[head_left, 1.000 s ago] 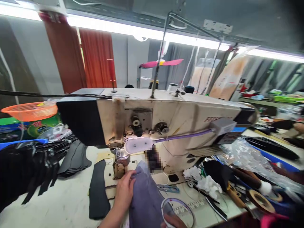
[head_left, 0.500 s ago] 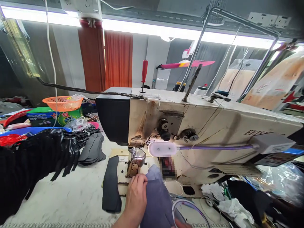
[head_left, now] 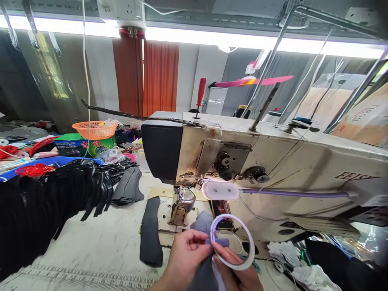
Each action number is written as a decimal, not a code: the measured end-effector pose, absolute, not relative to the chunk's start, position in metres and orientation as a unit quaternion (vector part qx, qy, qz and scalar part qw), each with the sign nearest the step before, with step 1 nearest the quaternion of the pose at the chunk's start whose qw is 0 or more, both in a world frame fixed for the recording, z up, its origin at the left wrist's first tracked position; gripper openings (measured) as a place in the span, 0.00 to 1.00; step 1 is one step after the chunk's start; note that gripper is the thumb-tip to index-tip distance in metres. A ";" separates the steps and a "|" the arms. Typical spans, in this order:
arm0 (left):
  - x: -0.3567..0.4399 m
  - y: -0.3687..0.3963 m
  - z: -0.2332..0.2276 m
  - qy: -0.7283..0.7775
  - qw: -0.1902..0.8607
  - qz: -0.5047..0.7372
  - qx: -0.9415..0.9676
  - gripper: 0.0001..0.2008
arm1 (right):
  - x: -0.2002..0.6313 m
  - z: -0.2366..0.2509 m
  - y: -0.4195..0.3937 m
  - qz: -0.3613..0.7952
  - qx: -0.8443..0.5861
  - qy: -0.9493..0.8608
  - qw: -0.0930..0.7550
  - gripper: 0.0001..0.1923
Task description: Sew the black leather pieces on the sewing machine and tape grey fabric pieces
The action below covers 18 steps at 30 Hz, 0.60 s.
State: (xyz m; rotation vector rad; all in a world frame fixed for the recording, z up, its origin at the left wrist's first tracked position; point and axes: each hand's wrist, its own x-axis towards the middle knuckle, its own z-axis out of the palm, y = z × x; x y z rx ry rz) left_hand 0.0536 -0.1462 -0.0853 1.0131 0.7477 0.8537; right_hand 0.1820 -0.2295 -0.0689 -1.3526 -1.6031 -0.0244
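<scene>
Fingers of the right hand [head_left: 239,273] pinch the lower rim of a thin white ring-shaped roll of tape [head_left: 233,241], while the left hand [head_left: 185,258] closes its thumb and forefinger on the ring's left edge, so both hands hold it upright above a folded grey-blue piece of fabric [head_left: 203,223]. This fabric lies on the table just in front of the presser foot of the old cream-coloured industrial sewing machine [head_left: 273,161]. A flat black cut piece of material [head_left: 150,232] lies beside on the left, on the white worn table [head_left: 91,250].

You're in a stitching workshop: industrial sewing machine [head_left: 242,169] dead ahead, stacks of cut black pieces [head_left: 127,188] on the worktable [head_left: 91,250] left, thread stand [head_left: 273,52] overhead, strip lights [head_left: 212,40] far back.
</scene>
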 end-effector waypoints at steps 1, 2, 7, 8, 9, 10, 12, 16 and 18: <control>0.053 -0.146 -0.085 0.333 0.739 0.377 0.448 0.22 | 0.185 -0.067 -0.228 -0.005 -0.553 -0.677 0.485 0.16; 0.052 -0.146 -0.083 0.329 0.746 0.367 0.447 0.21 | 0.187 -0.065 -0.227 -0.001 -0.549 -0.688 0.475 0.17; 0.040 -0.154 -0.058 0.332 0.598 0.382 0.622 0.10 | 0.195 -0.066 -0.226 0.012 -0.537 -0.712 0.452 0.21; 0.038 -0.157 -0.055 0.327 0.542 0.385 0.672 0.11 | 0.196 -0.066 -0.226 0.019 -0.532 -0.717 0.451 0.22; 0.036 -0.159 -0.053 0.316 0.487 0.386 0.717 0.12 | 0.198 -0.067 -0.226 0.029 -0.526 -0.721 0.450 0.24; 0.034 -0.161 -0.053 0.301 0.434 0.389 0.755 0.13 | 0.199 -0.067 -0.225 0.044 -0.524 -0.724 0.446 0.25; 0.033 -0.163 -0.055 0.262 0.328 0.408 0.810 0.14 | 0.199 -0.068 -0.223 0.082 -0.522 -0.720 0.449 0.23; 0.031 -0.161 -0.061 0.204 0.217 0.425 0.855 0.12 | 0.193 -0.072 -0.219 0.119 -0.511 -0.688 0.502 0.18; 0.033 -0.160 -0.060 0.231 0.326 0.402 0.824 0.10 | 0.187 -0.078 -0.221 0.096 -0.503 -0.680 0.525 0.18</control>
